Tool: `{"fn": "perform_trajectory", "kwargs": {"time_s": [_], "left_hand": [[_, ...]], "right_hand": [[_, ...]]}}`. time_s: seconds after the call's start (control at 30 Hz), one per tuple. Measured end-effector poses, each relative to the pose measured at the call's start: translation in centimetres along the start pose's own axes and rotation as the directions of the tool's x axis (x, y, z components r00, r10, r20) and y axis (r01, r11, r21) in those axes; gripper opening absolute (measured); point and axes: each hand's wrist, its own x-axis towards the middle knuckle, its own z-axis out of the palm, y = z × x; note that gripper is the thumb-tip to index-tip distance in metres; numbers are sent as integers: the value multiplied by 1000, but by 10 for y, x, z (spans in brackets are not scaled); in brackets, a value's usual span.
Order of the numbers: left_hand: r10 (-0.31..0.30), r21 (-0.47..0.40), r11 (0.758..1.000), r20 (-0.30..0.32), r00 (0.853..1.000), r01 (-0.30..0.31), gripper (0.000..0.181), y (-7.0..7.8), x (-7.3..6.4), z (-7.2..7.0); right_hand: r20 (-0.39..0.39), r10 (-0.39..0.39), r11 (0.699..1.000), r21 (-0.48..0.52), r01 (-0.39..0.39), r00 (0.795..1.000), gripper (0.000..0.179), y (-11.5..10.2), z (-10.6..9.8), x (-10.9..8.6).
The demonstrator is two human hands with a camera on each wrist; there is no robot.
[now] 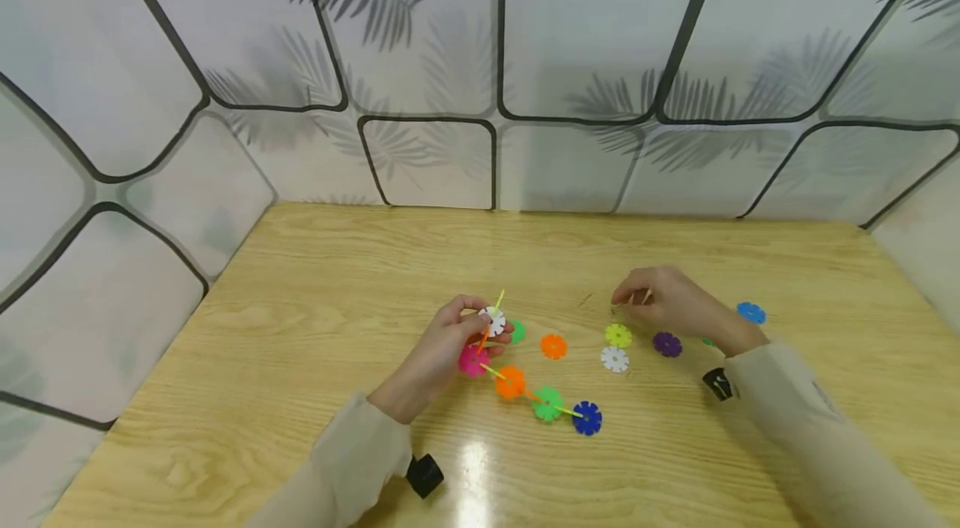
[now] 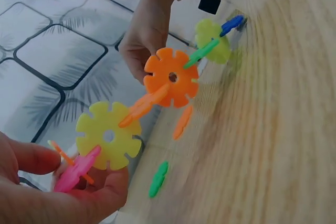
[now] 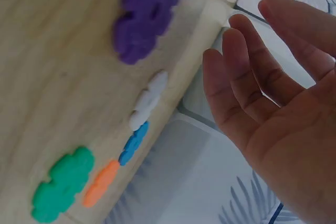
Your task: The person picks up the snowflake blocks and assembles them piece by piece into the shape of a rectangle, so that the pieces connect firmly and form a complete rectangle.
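My left hand (image 1: 444, 338) pinches one end of a chain of slotted flower-shaped plastic discs, near a white disc (image 1: 492, 321). From there the chain slants down to the right: pink disc (image 1: 473, 361), orange disc (image 1: 510, 382), green disc (image 1: 547, 404) and dark blue disc (image 1: 587, 418), joined by discs seen edge-on. In the left wrist view my fingers curl about the pink disc (image 2: 79, 172), beside a yellow disc (image 2: 108, 136). Over the table at right, my right hand (image 1: 669, 299) hangs loosely curled; the right wrist view shows its fingers (image 3: 239, 61) apart, holding nothing.
Loose discs lie on the wooden table (image 1: 360, 261): green (image 1: 517, 332), orange (image 1: 553, 346), yellow (image 1: 618, 335), white (image 1: 615, 359), purple (image 1: 667, 344) and blue (image 1: 751, 312). Another green disc is partly hidden by the right wrist. A patterned partition (image 1: 427, 161) borders the table's back and sides.
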Motion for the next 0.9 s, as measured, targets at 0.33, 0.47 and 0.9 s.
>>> {"fn": "perform_trajectory", "kwargs": {"time_s": [0.33, 0.47, 0.9], "left_hand": [[-9, -46, 999, -124, 992, 4, 17, -6, -7, 6], [14, -24, 1000, -113, 994, -17, 17, -8, -9, 6], [11, -37, 999, -89, 996, -15, 27, -11, -7, 5]], "right_hand": [[124, 5, 996, -92, 7, 992, 21, 1, 9, -3], [138, 14, 993, -118, 2, 990, 22, -2, 9, -4], [138, 4, 989, -148, 17, 990, 26, -1, 11, -8]]}}
